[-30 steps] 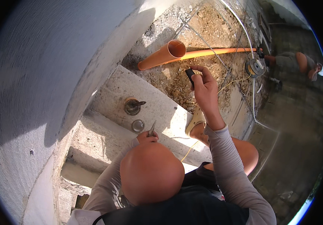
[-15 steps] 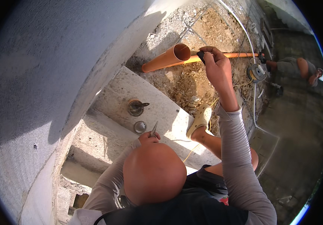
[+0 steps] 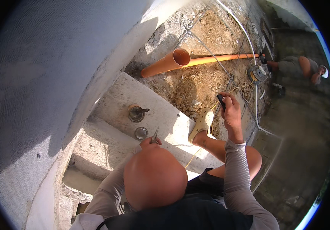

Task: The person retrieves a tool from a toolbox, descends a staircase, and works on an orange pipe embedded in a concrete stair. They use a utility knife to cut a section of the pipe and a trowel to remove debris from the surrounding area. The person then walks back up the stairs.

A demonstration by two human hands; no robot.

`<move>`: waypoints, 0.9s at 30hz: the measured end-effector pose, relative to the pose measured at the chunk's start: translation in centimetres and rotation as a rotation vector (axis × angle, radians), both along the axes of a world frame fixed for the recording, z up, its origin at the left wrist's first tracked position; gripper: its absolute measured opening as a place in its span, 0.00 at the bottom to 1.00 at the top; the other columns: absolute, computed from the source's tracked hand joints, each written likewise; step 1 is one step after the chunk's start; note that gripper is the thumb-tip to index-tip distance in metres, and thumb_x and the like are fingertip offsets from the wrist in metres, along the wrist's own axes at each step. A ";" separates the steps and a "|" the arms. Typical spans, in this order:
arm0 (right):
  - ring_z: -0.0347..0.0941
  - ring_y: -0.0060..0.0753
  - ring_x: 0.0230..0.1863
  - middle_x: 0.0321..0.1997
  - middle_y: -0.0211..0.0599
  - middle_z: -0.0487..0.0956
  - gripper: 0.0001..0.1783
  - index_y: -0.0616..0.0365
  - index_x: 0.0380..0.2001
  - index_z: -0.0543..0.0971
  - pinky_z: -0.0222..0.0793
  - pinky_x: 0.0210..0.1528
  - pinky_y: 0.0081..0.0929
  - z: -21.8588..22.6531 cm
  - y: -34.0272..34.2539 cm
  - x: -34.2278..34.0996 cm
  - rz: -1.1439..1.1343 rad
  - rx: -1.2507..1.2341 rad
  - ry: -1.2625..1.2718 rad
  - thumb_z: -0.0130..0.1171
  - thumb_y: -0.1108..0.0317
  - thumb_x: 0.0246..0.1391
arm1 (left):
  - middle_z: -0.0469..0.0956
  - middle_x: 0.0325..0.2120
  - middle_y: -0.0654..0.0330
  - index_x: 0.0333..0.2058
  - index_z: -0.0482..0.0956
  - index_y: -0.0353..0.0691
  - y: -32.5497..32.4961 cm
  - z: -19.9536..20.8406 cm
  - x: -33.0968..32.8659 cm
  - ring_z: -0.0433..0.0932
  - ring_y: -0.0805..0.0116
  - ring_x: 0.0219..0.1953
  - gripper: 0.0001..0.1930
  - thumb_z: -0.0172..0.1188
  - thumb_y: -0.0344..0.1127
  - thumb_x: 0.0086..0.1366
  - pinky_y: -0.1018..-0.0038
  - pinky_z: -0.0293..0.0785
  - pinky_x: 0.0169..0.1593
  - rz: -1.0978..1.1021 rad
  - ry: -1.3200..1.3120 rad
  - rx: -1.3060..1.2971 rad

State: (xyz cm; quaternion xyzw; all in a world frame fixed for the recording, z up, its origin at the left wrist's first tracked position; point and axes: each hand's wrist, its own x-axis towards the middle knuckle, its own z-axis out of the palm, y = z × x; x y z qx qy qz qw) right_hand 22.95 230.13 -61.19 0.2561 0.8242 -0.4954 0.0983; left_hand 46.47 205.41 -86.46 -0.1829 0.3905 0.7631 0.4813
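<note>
My left hand (image 3: 149, 143) is closed round a slim pointed metal tool (image 3: 155, 135), its tip up. What looks like my bent knee (image 3: 155, 176) hides part of that hand. My right hand (image 3: 232, 115) grips a small black object (image 3: 221, 101) between thumb and fingers, above the rubble right of my clog (image 3: 202, 125); its kind is unclear. On the concrete ledge, beyond my left hand, stands an open jar (image 3: 135, 114) with a dark-handled brush (image 3: 143, 110) across it. Nearer lies a small round glass or metal container (image 3: 141, 133).
A wide orange pipe (image 3: 161, 66) rises from the rubble at a slant, before a long thin one (image 3: 218, 59). Thin rods cross the dirt. A cable reel (image 3: 257, 74) with a yellow cord and a white hose (image 3: 256, 103) lie right. Another person (image 3: 301, 68) is farther right. A rough wall (image 3: 57, 69) fills the left.
My right hand has come down toward me, from over the orange pipes to beside my clog, with the black object still in it. My left hand has hardly moved.
</note>
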 end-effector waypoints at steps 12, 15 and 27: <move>0.82 0.46 0.31 0.30 0.56 0.83 0.25 0.68 0.42 0.83 0.75 0.40 0.37 -0.3 -11.2 -10.2 0.443 0.457 0.100 0.54 0.54 0.56 | 0.77 0.25 0.66 0.42 0.79 0.38 0.7 0.7 0.3 0.74 0.79 0.27 0.09 0.59 0.30 0.62 0.75 0.70 0.32 0.128 -0.086 0.023; 0.68 0.29 0.19 0.22 0.38 0.76 0.19 0.64 0.41 0.81 0.63 0.23 0.29 -0.7 -7.7 -9.5 0.128 0.267 0.147 0.52 0.58 0.59 | 0.77 0.25 0.67 0.42 0.79 0.38 0.4 0.6 0.8 0.74 0.79 0.27 0.09 0.58 0.30 0.63 0.75 0.70 0.31 0.156 -0.093 0.000; 0.67 0.17 0.22 0.26 0.31 0.79 0.19 0.66 0.44 0.82 0.63 0.25 0.21 -1.2 -2.7 -6.9 0.282 0.141 0.053 0.50 0.62 0.61 | 0.80 0.27 0.63 0.43 0.79 0.38 -0.1 1.5 -0.4 0.77 0.75 0.30 0.11 0.59 0.30 0.61 0.75 0.73 0.35 0.120 -0.075 0.062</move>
